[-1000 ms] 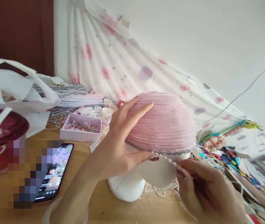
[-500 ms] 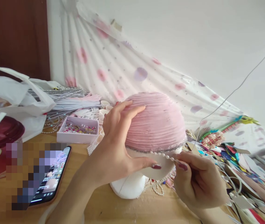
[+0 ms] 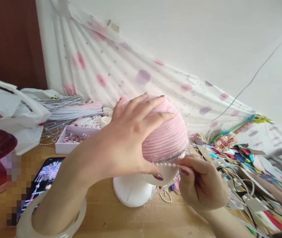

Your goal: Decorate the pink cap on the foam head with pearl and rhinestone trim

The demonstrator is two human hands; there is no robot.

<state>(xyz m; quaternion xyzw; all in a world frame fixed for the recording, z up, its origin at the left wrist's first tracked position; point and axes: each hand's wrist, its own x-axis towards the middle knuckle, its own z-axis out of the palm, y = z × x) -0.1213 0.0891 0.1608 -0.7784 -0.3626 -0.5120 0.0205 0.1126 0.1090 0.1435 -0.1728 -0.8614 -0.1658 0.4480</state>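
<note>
Pearls on a string (image 3: pixel 167 164) run along the lower rim of the pink ribbed cap (image 3: pixel 170 138), which sits on a white foam head stand (image 3: pixel 133 191) on the wooden table (image 3: pixel 121 221). Our left hand (image 3: pixel 128 142) lies spread across the cap; our right hand (image 3: pixel 200 185) pinches the pearl string at the rim.

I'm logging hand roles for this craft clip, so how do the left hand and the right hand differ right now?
The left hand lies spread, fingers open, over the ribbed pink fabric dome, while the right hand is curled below its rim. The left hand presses the dome with its thumb at the rim; the right hand pinches the white pearl bead strand. Only the left wrist wears a pale bangle. Both show dark red nails.
</note>
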